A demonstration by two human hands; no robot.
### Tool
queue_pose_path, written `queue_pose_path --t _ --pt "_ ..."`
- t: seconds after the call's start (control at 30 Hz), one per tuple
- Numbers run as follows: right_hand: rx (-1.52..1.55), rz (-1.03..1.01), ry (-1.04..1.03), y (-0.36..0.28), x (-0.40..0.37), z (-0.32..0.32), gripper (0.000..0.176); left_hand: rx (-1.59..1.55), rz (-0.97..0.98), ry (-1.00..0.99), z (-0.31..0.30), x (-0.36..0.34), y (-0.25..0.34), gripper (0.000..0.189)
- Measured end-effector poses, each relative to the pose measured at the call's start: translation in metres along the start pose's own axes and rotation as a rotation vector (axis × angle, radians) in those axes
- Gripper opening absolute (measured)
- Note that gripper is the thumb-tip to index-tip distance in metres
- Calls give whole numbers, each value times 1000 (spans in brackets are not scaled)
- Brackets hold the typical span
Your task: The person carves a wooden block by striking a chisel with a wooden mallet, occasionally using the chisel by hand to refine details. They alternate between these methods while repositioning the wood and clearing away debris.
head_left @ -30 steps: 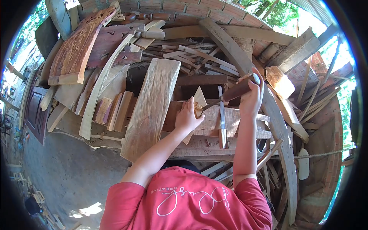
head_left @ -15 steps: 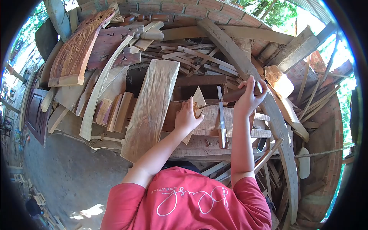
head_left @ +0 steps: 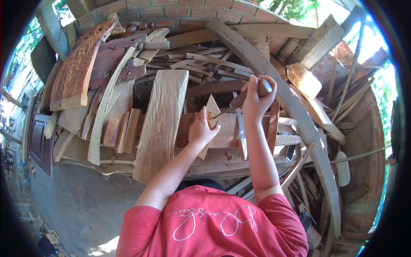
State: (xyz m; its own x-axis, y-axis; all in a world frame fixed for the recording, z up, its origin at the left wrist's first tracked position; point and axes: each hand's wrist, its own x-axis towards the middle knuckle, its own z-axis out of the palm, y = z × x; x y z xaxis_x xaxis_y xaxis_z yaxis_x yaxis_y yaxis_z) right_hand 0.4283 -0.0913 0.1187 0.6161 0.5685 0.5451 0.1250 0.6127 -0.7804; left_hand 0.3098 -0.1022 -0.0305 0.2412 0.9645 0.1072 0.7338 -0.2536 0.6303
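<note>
My left hand [head_left: 202,132] grips a flat, pointed piece of pale wood [head_left: 211,103] on the bench, its thumb toward the right edge. In my right hand [head_left: 257,100] is a chisel [head_left: 237,102] with a thick brown handle. The chisel's thin shaft slants down to the left, and its tip meets the pointed wood by my left fingers. Small shavings [head_left: 209,117] lie around the tip, whose exact shape is too small to make out. A metal-bladed square [head_left: 241,132] rests on the bench just right of the left hand.
A broad plank [head_left: 162,124] leans across the bench at left, beside several short blocks and a carved panel [head_left: 77,64]. Behind lies a pile of thin offcuts [head_left: 201,64]. A long curved beam [head_left: 295,115] runs down the right side, near a brick wall [head_left: 188,13].
My right hand has come slightly left and up, with the chisel at a steeper slant. The whole view has shifted a little. My left hand stays on the pointed wood.
</note>
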Motion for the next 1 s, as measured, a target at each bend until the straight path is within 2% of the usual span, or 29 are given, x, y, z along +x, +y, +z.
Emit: queue_pose_path --t 0.17,0.27,0.3,0.4,0.47,0.53,0.6,0.63,0.67,0.7,0.73,0.77,0.8,0.83,0.87,0.9,0.93,1.0 --pt "-8 61 -78 -4 -5 3 26 -150 41 48 5 -1 -4 93" --pt "-190 -119 -78 11 -7 4 23 -289 137 132 7 -1 -9 97" --pt "-112 -69 -89 4 -11 8 25 -354 89 101 4 -2 -8 102" --pt "-188 -139 -145 0 -20 12 27 -390 147 129 0 -1 -12 105" --pt "-128 -95 -115 -1 -24 14 30 -370 183 158 -5 3 -8 105" --pt "-151 -123 -187 -1 -27 15 28 -350 221 180 -15 10 0 105" --pt "-164 -88 -186 -4 -25 16 28 -369 444 246 -27 31 12 100" --pt "-185 -96 -192 -5 -24 16 28 -598 475 177 -42 37 29 83" --pt "-206 -103 -199 -7 -23 16 28 -600 479 172 -54 38 43 83" --pt "-238 28 -236 -15 -23 14 37 -638 461 127 -66 39 56 68" --pt "-240 26 -230 -18 -20 11 37 -675 442 81 -73 42 65 54" --pt "-468 -167 -292 -20 -15 5 43 -585 450 190 -74 48 71 32" --pt "-697 -361 -351 -23 -10 -3 49 -587 456 183 -79 47 81 32" --pt "-546 -234 -438 -28 -6 -14 60 -740 454 202 -88 44 95 28" --pt "-547 -284 -415 -25 0 -27 60 -895 451 218 -92 44 103 25" --pt "-487 -161 -363 -22 4 -43 60 -931 526 301 -82 55 100 22" --pt "-426 -39 -312 -18 7 -62 61 -938 531 293 -80 58 100 22" --pt "-701 69 -202 1 12 -109 63 -1033 384 144 -80 63 98 21"
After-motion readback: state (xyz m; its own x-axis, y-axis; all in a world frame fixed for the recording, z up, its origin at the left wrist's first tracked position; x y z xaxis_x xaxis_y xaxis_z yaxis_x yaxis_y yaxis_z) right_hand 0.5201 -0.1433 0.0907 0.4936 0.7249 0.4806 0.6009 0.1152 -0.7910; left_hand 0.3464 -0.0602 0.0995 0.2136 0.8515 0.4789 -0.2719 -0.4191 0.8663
